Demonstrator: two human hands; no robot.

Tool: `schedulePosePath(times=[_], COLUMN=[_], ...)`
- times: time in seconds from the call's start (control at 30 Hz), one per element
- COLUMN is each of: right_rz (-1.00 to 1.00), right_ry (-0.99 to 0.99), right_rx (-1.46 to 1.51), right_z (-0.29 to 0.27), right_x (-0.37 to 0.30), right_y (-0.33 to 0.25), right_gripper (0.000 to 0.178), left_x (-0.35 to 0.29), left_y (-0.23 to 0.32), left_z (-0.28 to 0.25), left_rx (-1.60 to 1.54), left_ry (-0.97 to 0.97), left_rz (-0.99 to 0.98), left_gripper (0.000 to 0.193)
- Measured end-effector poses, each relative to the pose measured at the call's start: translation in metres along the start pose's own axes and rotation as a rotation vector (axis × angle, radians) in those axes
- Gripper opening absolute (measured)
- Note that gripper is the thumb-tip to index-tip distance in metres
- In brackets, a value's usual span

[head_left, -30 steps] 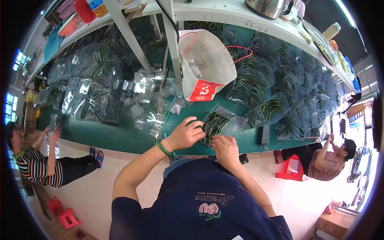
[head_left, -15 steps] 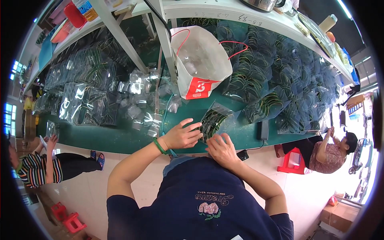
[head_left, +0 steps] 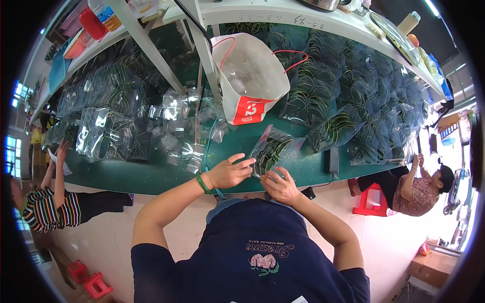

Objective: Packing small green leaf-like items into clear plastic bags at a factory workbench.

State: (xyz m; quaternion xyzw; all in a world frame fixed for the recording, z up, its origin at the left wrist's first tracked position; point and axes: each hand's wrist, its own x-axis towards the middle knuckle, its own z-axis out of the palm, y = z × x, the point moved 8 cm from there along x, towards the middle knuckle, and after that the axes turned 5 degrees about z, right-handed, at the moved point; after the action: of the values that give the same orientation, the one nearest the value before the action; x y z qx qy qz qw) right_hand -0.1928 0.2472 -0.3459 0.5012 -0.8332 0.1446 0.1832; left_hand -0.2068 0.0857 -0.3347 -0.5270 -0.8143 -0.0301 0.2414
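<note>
A clear plastic bag (head_left: 275, 151) with dark, yellow-green curved pieces inside is held at the near edge of the green table (head_left: 222, 179). My left hand (head_left: 231, 172) has its fingers closed on the bag's left side. At the lower right of the same bag, my right hand (head_left: 281, 185) pinches its edge between thumb and fingers. The bag stands tilted, its far end spreading open to the right. Beyond it is a white paper bag (head_left: 230, 108) with red handles, holding crumpled clear plastic. Small clear packets (head_left: 174, 129) lie left of the paper bag.
Stacks of filled clear bags (head_left: 323, 96) cover the right of the table, and more piles (head_left: 111, 134) lie at left. A black adapter (head_left: 332, 160) rests near the front edge. White shelf posts (head_left: 207, 55) rise behind. One person (head_left: 419, 189) sits at right, another (head_left: 50, 207) is at left.
The held bag has tipped more upright, its far edge lifting. My right hand has shifted slightly right. The person at left has raised a hand toward the table's piles.
</note>
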Motion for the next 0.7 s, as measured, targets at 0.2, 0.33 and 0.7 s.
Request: schedulePosePath(times=[0.2, 0.33, 0.7], right_rz=[0.036, 0.077, 0.170], right_ry=[0.028, 0.012, -0.071], right_rx=[0.011, 0.000, 0.019], right_z=[-0.009, -0.011, -0.008], right_x=[0.007, 0.006, 0.013], right_y=[0.000, 0.002, 0.026], right_gripper=[0.027, 0.031, 0.021], left_x=[-0.003, -0.002, 0.002], left_y=[-0.001, 0.001, 0.022], left_z=[-0.003, -0.007, 0.003], left_rx=[-0.016, 0.039, 0.005], left_ry=[0.013, 0.020, -0.055], left_rz=[-0.052, -0.035, -0.125], left_gripper=[0.010, 0.013, 0.010])
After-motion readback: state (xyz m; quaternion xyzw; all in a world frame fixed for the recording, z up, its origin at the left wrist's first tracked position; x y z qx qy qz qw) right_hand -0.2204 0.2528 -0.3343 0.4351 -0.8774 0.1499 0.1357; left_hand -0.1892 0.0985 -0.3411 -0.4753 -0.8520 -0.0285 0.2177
